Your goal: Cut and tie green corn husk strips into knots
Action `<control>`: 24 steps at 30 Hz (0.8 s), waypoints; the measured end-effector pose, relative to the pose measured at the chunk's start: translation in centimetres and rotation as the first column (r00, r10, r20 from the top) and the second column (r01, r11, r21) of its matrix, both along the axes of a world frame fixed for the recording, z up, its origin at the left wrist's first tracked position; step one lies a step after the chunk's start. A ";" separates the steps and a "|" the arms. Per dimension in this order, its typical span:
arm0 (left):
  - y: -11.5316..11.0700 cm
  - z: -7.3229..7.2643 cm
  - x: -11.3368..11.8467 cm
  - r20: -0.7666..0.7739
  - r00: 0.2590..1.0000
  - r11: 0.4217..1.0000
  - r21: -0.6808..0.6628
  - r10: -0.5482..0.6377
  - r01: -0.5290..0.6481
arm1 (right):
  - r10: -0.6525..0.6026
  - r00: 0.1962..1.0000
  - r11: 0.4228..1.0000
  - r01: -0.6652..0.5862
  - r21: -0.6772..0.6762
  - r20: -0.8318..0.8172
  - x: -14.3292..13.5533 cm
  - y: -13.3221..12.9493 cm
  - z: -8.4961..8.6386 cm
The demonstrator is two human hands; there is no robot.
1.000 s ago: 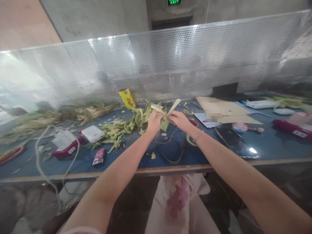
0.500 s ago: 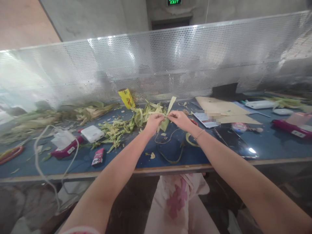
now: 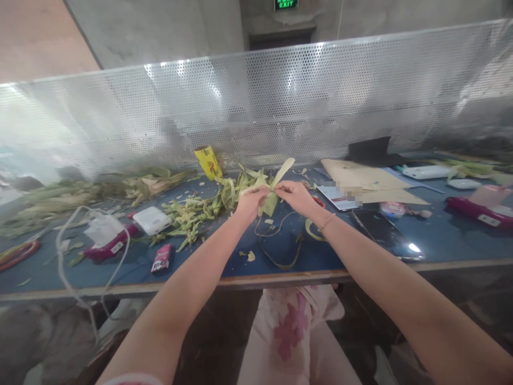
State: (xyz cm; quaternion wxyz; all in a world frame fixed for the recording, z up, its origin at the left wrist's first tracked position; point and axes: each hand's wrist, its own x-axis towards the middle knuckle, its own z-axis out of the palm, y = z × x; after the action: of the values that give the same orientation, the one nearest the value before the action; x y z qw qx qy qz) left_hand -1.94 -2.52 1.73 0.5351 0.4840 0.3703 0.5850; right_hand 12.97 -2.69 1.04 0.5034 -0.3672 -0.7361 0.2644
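My left hand (image 3: 255,201) and my right hand (image 3: 292,193) meet above the middle of the blue table, both with fingers pinched. Between them is a pale green leaf strip (image 3: 284,170); one end sticks up past my right fingertips and a broader part hangs below. Exactly how the strip is folded or knotted at the fingertips is too small to tell. Just behind and left of my left hand lies a heap of green leaf pieces (image 3: 226,193). Below the hands a thin cord-like strip (image 3: 286,266) curves on the table.
At left are a white box-shaped device (image 3: 151,220), a pink packet (image 3: 161,259), a purple power strip (image 3: 109,246) and a white cable. A yellow tube (image 3: 208,162) stands behind. To the right lie a dark tablet (image 3: 382,232) and brown paper (image 3: 360,179). A perforated metal screen (image 3: 260,101) rises behind.
The upright end of the leaf strip has tilted to the right and shows more of its width. My left hand has shifted slightly; my right hand stays nearly in place.
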 end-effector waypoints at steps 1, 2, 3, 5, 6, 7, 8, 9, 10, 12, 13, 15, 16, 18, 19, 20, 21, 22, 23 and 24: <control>0.0 0.0 0.0 0.003 1.000 1.000 0.008 -0.006 0.006 | 0.005 1.000 1.000 -0.005 -0.003 -0.008 0.0 0.0 0.0; 0.0 0.0 0.0 0.005 1.000 1.000 0.013 -0.010 0.010 | 0.009 1.000 1.000 -0.009 -0.010 -0.015 0.0 0.0 0.0; -0.1 -0.1 0.0 0.007 1.000 1.000 0.016 -0.011 0.011 | 0.012 1.000 1.000 -0.012 -0.021 -0.020 0.0 0.0 -0.1; -0.1 -0.1 -0.1 0.006 1.000 1.000 0.018 -0.014 0.013 | 0.009 0.999 0.999 -0.011 -0.047 -0.032 0.1 0.1 -0.2; -0.1 -0.1 -0.2 0.003 1.000 1.000 0.021 -0.019 0.019 | 0.007 0.999 0.998 -0.010 -0.059 -0.041 0.1 0.2 -0.2; -0.1 -0.1 -0.2 -0.002 1.000 0.999 0.028 -0.024 0.024 | 0.006 0.999 0.998 -0.010 -0.070 -0.052 0.1 0.2 -0.3; -0.1 -0.1 -0.3 -0.008 1.000 0.999 0.037 -0.029 0.030 | 0.005 0.998 0.997 -0.010 -0.077 -0.064 0.1 0.3 -0.4; -0.1 -0.1 -0.3 -0.013 0.999 0.998 0.047 -0.032 0.033 | 0.005 0.997 0.997 -0.012 -0.081 -0.076 0.1 0.4 -0.5; -0.1 -0.1 -0.3 -0.017 0.999 0.998 0.056 -0.030 0.031 | 0.008 0.996 0.996 -0.016 -0.084 -0.086 0.0 0.4 -0.5; -0.1 -0.1 -0.3 -0.020 1.000 0.998 0.069 -0.008 0.010 | 0.015 0.995 0.996 -0.024 -0.087 -0.098 -0.1 0.5 -0.6; -0.1 -0.1 -0.3 -0.020 1.000 0.997 0.071 0.006 -0.005 | 0.019 0.995 0.996 -0.028 -0.088 -0.101 -0.1 0.5 -0.7; -0.1 -0.1 -0.2 -0.023 0.999 0.997 0.069 0.031 -0.029 | 0.025 0.994 0.995 -0.035 -0.091 -0.104 -0.2 0.4 -0.6; -0.2 -0.1 -0.2 -0.028 0.999 0.997 0.066 0.039 -0.037 | 0.025 0.994 0.995 -0.035 -0.092 -0.105 -0.3 0.4 -0.6; -0.1 0.0 -0.2 -0.039 0.998 0.997 0.061 0.045 -0.042 | 0.025 0.994 0.995 -0.035 -0.093 -0.109 -0.3 0.4 -0.6; -0.1 0.0 -0.2 -0.045 0.998 0.997 0.061 0.046 -0.043 | 0.024 0.993 0.995 -0.034 -0.092 -0.112 -0.3 0.3 -0.6; -0.1 0.0 -0.2 -0.050 0.998 0.997 0.062 0.046 -0.042 | 0.023 0.993 0.995 -0.034 -0.092 -0.116 -0.3 0.3 -0.6; -0.1 0.0 -0.3 -0.055 0.998 0.997 0.065 0.044 -0.040 | 0.024 0.993 0.995 -0.035 -0.091 -0.119 -0.2 0.4 -0.6; 0.0 -0.1 -0.3 -0.060 0.997 0.997 0.069 0.041 -0.037 | 0.026 0.992 0.995 -0.036 -0.089 -0.120 -0.2 0.4 -0.6; 0.1 -0.2 -0.3 -0.065 0.997 0.997 0.072 0.035 -0.030 | 0.027 0.993 0.995 -0.037 -0.090 -0.115 -0.2 0.4 -0.6; 0.1 -0.3 -0.4 -0.070 0.997 0.997 0.074 0.025 -0.020 | 0.026 0.994 0.995 -0.036 -0.093 -0.104 -0.1 0.4 -0.6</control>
State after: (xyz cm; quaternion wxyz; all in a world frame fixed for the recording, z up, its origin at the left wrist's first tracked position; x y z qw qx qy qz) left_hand -2.32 -2.38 1.47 0.4969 0.5194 0.3728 0.5868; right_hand 12.83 -2.29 0.44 0.5184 -0.3651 -0.7016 0.3252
